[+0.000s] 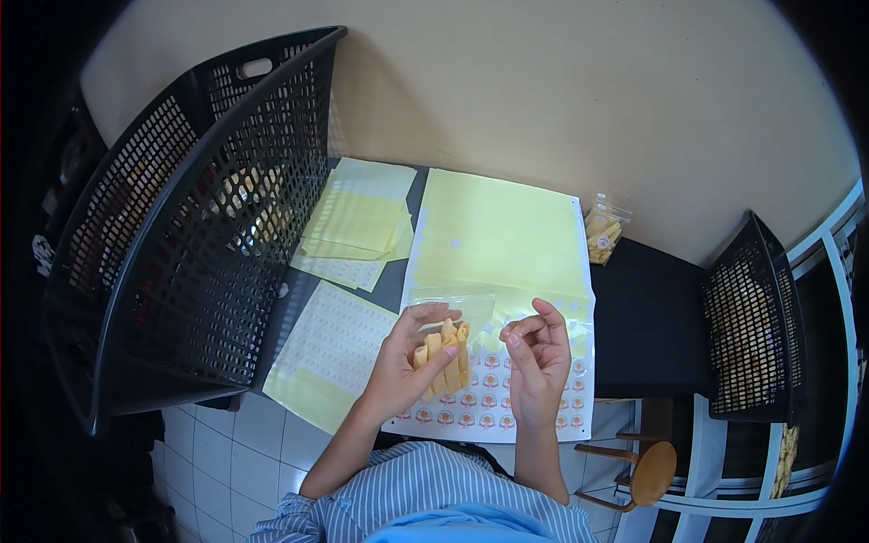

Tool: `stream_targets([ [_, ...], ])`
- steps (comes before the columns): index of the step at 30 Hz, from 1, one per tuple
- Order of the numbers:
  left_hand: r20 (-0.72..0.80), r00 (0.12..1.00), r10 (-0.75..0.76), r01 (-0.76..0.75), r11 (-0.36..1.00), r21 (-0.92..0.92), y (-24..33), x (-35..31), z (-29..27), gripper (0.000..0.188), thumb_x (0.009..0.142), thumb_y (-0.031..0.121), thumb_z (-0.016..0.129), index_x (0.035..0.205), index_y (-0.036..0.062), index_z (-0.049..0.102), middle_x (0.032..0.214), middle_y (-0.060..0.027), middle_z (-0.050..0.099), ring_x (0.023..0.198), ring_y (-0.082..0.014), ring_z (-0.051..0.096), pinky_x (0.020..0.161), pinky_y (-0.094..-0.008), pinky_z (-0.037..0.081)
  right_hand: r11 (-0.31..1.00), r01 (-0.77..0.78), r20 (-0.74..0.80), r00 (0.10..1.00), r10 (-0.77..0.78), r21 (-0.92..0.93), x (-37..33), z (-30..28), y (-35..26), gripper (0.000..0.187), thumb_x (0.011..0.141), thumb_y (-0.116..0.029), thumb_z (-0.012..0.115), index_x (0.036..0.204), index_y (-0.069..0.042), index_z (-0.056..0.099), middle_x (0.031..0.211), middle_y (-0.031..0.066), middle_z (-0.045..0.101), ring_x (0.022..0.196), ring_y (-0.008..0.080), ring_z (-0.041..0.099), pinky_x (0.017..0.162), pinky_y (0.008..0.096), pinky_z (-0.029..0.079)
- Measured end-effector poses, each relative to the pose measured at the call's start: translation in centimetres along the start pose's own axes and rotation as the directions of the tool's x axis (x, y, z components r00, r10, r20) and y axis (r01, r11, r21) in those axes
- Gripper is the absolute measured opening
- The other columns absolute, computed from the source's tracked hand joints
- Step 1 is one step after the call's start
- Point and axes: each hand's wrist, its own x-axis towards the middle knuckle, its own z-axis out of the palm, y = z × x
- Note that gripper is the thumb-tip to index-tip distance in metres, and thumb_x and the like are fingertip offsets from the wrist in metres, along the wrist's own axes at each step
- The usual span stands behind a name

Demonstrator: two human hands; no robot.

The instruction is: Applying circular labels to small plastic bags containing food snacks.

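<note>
My left hand (407, 353) is closed round a clear plastic bag of pale yellow stick snacks (463, 357), its thumb lying across the front. The bag's see-through upper end spreads out beyond the sticks. To the right of it, my right hand (539, 362) is raised with thumb and forefinger pinched together; what is between them, if anything, is too small to tell. Both hands are above a large sticker sheet (493, 222). Its far part is bare yellow backing, and rows of small round stickers cover its near part.
A tall black perforated basket (208, 217) with bagged snacks inside stands at left. Several yellow and white sheets (362, 213) lie beside it. One filled snack bag (605, 231) rests against the wall. Another black basket (751, 335) is at right, near a wooden stool (654, 472).
</note>
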Motion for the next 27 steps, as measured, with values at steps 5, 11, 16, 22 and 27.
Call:
stream_targets([
  [5,0.002,1.000,-0.023,0.023,0.999,-0.024,-0.1,-0.4,0.1,0.042,0.085,0.004,0.057,0.123,0.0005,0.038,0.122,-0.0155,0.050,0.114,-0.0238,0.051,0.092,-0.0344,0.043,1.000,-0.006,0.077,0.997,0.004,0.022,-0.4,0.3,0.1,0.050,0.075,0.006,0.066,0.119,0.001,0.044,0.084,0.0040,0.056,0.082,0.0091,0.055,0.076,0.0227,0.044],
  [11,0.005,1.000,0.000,0.000,1.000,0.009,-0.1,-0.9,0.0,0.042,0.085,0.005,0.058,0.123,-0.0003,0.038,0.122,-0.0157,0.051,0.113,-0.0236,0.052,0.091,-0.0339,0.044,0.998,-0.051,0.116,0.992,0.048,0.028,-0.9,1.1,0.4,0.052,0.072,0.006,0.070,0.118,0.001,0.044,0.082,0.0043,0.057,0.079,0.0085,0.055,0.076,0.0224,0.044],
  [16,0.017,1.000,-0.008,0.008,1.000,0.012,-0.2,-1.1,-0.3,0.043,0.084,0.001,0.059,0.122,0.0007,0.037,0.123,-0.0157,0.049,0.113,-0.0228,0.052,0.092,-0.0327,0.045,0.997,-0.070,0.120,0.991,0.066,0.022,-1.1,1.6,0.6,0.054,0.070,0.006,0.071,0.117,0.001,0.045,0.079,0.0039,0.059,0.077,0.0082,0.056,0.074,0.0215,0.044],
  [22,0.029,1.000,0.012,-0.013,1.000,0.027,-0.4,-1.2,-0.6,0.044,0.084,0.000,0.059,0.122,0.0013,0.036,0.124,-0.0159,0.048,0.112,-0.0223,0.052,0.091,-0.0321,0.045,0.997,-0.074,0.132,0.989,0.072,0.010,-1.1,1.9,0.9,0.056,0.068,0.007,0.073,0.116,0.001,0.045,0.078,0.0040,0.059,0.075,0.0083,0.056,0.072,0.0206,0.044],
  [27,0.037,0.999,0.017,-0.017,1.000,0.016,-0.4,-1.3,-0.7,0.045,0.085,0.001,0.059,0.123,0.0011,0.036,0.124,-0.0160,0.048,0.113,-0.0223,0.051,0.093,-0.0328,0.045,0.996,-0.088,0.125,0.988,0.088,-0.005,-1.1,2.3,1.2,0.056,0.067,0.007,0.074,0.115,0.001,0.046,0.077,0.0032,0.058,0.074,0.0080,0.055,0.071,0.0206,0.044],
])
